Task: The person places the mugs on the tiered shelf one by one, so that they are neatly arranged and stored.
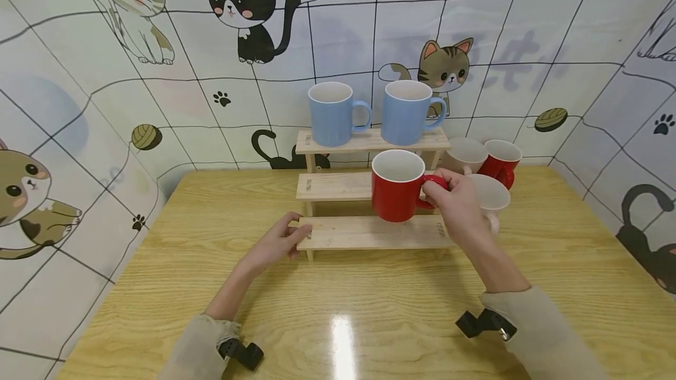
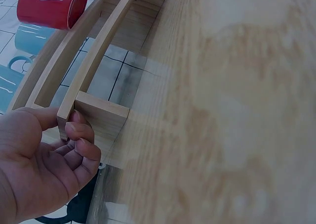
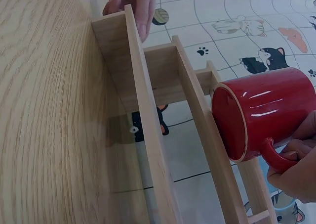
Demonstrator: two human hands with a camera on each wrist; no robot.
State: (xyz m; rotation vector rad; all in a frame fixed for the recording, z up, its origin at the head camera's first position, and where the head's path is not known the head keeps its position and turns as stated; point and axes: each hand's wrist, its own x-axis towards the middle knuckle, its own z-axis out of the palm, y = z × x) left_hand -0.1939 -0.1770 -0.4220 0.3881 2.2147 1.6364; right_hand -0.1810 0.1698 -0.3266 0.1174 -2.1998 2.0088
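A red mug (image 1: 397, 187) with a white inside is held upright by its handle in my right hand (image 1: 458, 203), in front of the right part of the middle shelf. In the right wrist view the mug (image 3: 271, 110) is close to the shelf boards; whether it touches them I cannot tell. My left hand (image 1: 277, 243) grips the left end of the lowest board of the wooden three-tier rack (image 1: 364, 233), thumb above and curled fingers below in the left wrist view. Two light blue mugs (image 1: 331, 116) (image 1: 406, 115) stand on the top tier, handles to the right.
Right of the rack, on the wooden table (image 1: 338, 292), stand another red mug (image 1: 502, 160) and two whitish mugs (image 1: 465, 154) (image 1: 491, 192), the nearer one close behind my right hand. A cat-patterned wall covering (image 1: 343, 22) rises behind and at the sides.
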